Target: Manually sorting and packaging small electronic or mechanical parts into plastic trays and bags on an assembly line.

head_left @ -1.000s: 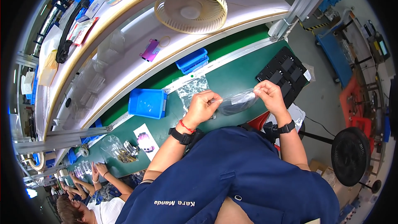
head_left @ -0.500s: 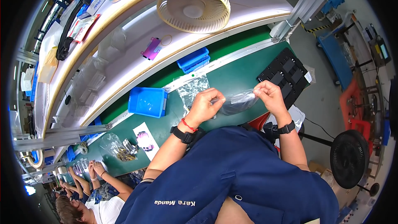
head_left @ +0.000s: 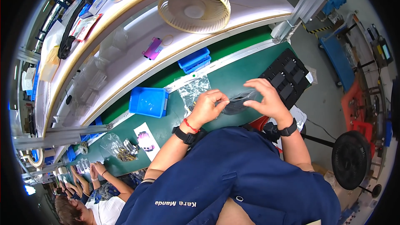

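Observation:
My left hand [head_left: 207, 106] pinches the edge of a clear plastic bag [head_left: 236, 106] between thumb and fingertips. The bag hangs over the green bench and looks dark inside; what it holds, if anything, I cannot make out. At its other end my right hand [head_left: 270, 101] is open, thumb and fingers spread around the bag's edge. Whether the right fingers touch the film is unclear. Just beyond my left hand lies another clear bag [head_left: 195, 89] with small pieces in it, partly covered by the hand.
A black tray [head_left: 287, 75] with recesses lies to the right. Blue bins [head_left: 148, 102] [head_left: 195, 61] stand along the back. A printed white sheet [head_left: 146, 141] and a bag of small metal parts [head_left: 125, 152] lie left. Above runs a shelf with a fan [head_left: 193, 10]. Co-workers sit far left.
My right hand has let go of the bag's edge and opened, fingers spreading. The bag's right end has slackened and dropped a little. My left hand keeps its pinch almost in place.

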A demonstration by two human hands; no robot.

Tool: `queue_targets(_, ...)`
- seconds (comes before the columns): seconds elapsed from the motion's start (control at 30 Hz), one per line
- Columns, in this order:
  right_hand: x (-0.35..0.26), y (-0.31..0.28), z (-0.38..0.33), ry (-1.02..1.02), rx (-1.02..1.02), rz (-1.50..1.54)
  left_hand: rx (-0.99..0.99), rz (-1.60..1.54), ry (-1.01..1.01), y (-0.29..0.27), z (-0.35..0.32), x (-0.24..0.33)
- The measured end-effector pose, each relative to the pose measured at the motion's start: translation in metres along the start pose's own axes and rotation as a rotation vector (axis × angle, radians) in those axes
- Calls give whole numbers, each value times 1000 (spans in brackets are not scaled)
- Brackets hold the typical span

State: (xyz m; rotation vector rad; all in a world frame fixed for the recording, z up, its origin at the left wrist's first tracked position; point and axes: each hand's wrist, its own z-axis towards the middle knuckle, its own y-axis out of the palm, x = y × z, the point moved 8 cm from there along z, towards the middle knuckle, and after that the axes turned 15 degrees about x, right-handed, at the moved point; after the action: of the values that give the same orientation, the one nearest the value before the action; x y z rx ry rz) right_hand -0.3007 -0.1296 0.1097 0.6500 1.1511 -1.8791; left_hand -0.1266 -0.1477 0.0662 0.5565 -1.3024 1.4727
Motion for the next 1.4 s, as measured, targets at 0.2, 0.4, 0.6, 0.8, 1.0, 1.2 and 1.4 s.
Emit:
queue_targets(0.2,-28,41,1,-354,-158,-134,8,36,154,4,-1,14)
queue_targets(0.4,-31,49,0,-421,-208,-123,37,55,231,0,-3,18)
queue_targets(0.6,-32,34,6,-426,-205,-112,46,67,231,-6,-4,20)
queue_targets(0.8,-16,13,11,-308,-187,-64,64,58,185,-16,-3,16)
queue_targets(1.0,-4,0,11,-272,-150,-68,92,48,137,-25,-6,5)
queue_targets(1.2,11,-5,8,-154,-141,-4,86,75,112,-27,-6,-2)
queue_targets(1.4,33,-5,5,32,-42,179,102,45,33,-28,-1,-6)
